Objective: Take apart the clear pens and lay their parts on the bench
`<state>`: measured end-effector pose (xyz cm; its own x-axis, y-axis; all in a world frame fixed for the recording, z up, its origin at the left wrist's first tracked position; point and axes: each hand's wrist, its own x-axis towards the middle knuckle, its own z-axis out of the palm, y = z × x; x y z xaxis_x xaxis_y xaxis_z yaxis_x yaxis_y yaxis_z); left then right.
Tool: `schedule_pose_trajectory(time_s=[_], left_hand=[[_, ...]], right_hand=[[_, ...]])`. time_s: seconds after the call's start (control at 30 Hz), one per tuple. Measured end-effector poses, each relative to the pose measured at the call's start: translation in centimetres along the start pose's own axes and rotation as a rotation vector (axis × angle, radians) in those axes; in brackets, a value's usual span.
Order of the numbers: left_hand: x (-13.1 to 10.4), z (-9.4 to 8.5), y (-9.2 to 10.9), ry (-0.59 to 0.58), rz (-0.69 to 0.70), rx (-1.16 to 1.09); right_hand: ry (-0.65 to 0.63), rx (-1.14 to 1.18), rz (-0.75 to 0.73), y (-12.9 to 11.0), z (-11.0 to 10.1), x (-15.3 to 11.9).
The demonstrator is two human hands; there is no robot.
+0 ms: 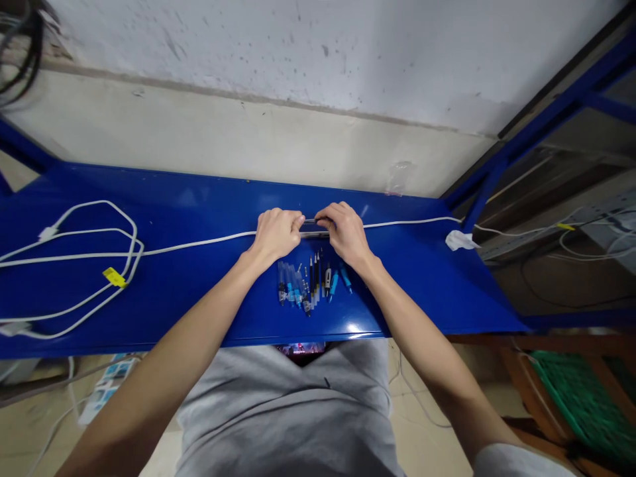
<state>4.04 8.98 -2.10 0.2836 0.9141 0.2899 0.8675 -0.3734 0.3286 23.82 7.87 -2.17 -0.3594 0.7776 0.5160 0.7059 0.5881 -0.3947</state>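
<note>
My left hand (278, 232) and my right hand (345, 232) face each other over the blue shelf, fingers pinched. Between them stretches a thin, slender pen part (309, 221), one end in each hand; whether it is a refill or a barrel I cannot make out. Just below my fingertips lie sorted pen parts: clear barrels (298, 285) with black or blue ends, dark-tipped refills (315, 275), a white-and-black piece (328, 277) and blue grips (334, 285). Small bits among them are too tiny to name.
A white cable (209, 241) crosses the blue shelf (199, 298) behind the hands and loops at the left, with a yellow tag (115, 277). Crumpled white tissue (460, 240) lies at the right. A clear plastic bag (400, 177) is by the wall. Blue frame posts (484, 179) rise beside it.
</note>
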Motion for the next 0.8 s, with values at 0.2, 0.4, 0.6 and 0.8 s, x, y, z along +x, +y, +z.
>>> schedule_pose_trajectory(time_s=[0.2, 0.4, 0.6, 0.8], left_hand=[[0.1, 0.1, -0.3, 0.039, -0.012, -0.064], [0.2, 0.7, -0.8, 0.085, 0.197, -0.012], [-0.1, 0.4, -0.4, 0.088, 0.349, 0.038], [0.3, 0.0, -2.4, 0.222, 0.079, 0.029]], right_hand=[[0.013, 0.103, -0.019, 0.6, 0.2, -0.1], [-0.078, 0.079, -0.058, 0.3, 0.6, -0.4], [-0.069, 0.004, -0.015, 0.0, 0.4, -0.3], [0.26, 0.098, 0.128, 2.4, -1.2, 0.1]])
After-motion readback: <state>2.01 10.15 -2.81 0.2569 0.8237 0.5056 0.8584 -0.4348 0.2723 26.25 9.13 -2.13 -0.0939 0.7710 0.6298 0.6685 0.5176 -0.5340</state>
